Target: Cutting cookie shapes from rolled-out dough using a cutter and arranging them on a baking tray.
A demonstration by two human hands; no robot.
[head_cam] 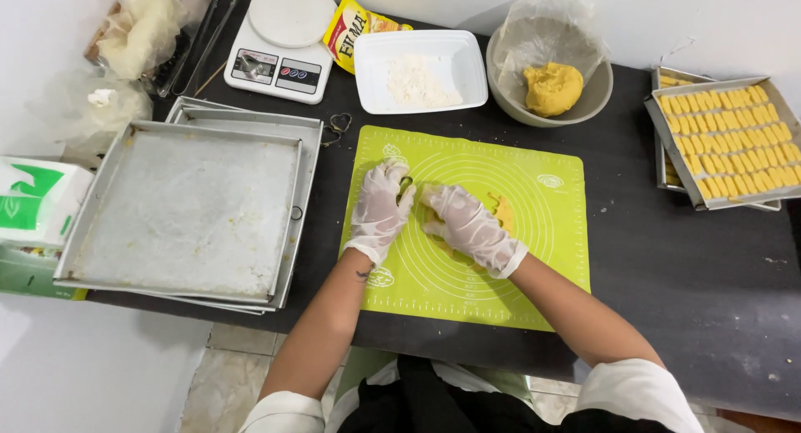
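Pressing down on the green mat [534, 233], a small cutter [406, 188] is pinched in the gloved left hand [380, 209] while yellow dough [501, 209] is pinned flat under the loosely curled, empty right hand [469, 226], greased tray [188, 212] alongside.

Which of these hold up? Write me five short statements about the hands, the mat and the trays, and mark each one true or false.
1. Both hands wear thin clear gloves: left hand, right hand. True.
2. The hands work over a green mat. True.
3. The big tray on the left is full of yellow pieces. False: it holds none; the right tray holds the rows.
4. The grey bowl holds a yellow dough lump. True.
5. The white tub is on the scale. False: it stands beside it.
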